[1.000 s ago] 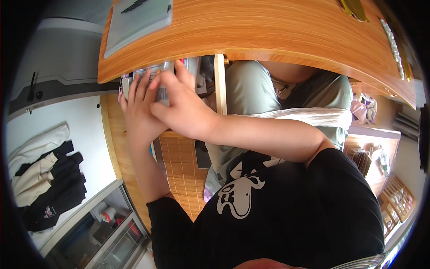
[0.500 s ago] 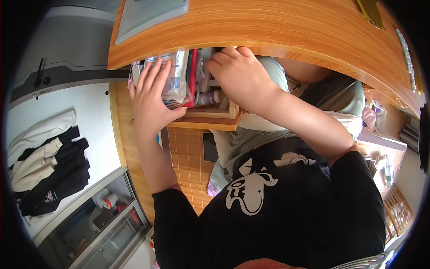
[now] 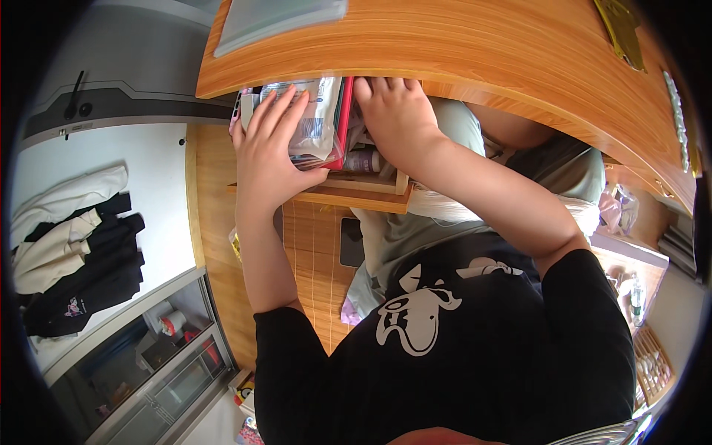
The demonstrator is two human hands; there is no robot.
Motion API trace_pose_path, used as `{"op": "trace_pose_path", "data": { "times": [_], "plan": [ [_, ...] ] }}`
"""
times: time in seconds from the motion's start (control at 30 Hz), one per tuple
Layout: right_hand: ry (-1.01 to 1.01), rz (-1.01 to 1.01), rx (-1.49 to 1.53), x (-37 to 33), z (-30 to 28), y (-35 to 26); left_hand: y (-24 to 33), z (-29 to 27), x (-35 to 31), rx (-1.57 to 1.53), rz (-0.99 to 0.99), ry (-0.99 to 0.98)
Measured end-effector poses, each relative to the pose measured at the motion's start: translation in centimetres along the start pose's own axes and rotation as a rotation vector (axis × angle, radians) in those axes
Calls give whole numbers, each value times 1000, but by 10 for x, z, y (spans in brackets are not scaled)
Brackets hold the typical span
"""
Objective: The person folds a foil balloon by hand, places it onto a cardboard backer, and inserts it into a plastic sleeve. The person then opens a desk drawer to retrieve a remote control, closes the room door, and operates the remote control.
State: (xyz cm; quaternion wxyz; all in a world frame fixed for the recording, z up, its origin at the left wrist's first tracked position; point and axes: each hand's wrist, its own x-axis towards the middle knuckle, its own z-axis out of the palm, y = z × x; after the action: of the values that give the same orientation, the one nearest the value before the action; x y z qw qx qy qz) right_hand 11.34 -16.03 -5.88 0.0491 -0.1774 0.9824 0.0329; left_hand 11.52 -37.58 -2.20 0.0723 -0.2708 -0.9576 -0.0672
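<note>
A wooden drawer [image 3: 334, 196] is pulled out from under the desk and packed with small things. My left hand [image 3: 268, 152] lies over the left side of its contents, fingers spread on a white plastic packet [image 3: 319, 130] and thumb along the near edge of the pile. Beside the packet stands a flat red item [image 3: 345, 122], its kind unclear. My right hand [image 3: 403, 119] reaches into the drawer's right side, close to the red item; its fingertips are hidden beneath the desk edge. Below that hand lies a small bottle with a purplish label [image 3: 361, 160].
The wooden desktop [image 3: 445, 44] overhangs the drawer and bears clear plastic folders [image 3: 278, 22]. My legs are under the desk to the right. A dark flat device [image 3: 350, 242] lies below the drawer. Clothes [image 3: 74, 245] hang on the white surface at left.
My right hand has shifted slightly left and deeper into the drawer, nearer the red item. My left hand stays on the packet. The whole view has moved a little.
</note>
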Motion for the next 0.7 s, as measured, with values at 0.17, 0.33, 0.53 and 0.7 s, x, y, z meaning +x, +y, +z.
{"op": "trace_pose_path", "data": {
  "times": [0.17, 0.33, 0.53, 0.7],
  "plan": [
    [73, -6, 15, 6, 9, 1, -1, 1, 2, 2, 21, 9],
    [-47, -57, 227, 16, 8, 7, -2, 2, 1, -2, 27, 11],
    [-21, -11, 335, 5, -4, 14, -1, 1, 1, -13, 32, 17],
    [244, -71, 714, -13, 7, 30, 0, -2, 3, 6, 34, 20]
  ]
}}
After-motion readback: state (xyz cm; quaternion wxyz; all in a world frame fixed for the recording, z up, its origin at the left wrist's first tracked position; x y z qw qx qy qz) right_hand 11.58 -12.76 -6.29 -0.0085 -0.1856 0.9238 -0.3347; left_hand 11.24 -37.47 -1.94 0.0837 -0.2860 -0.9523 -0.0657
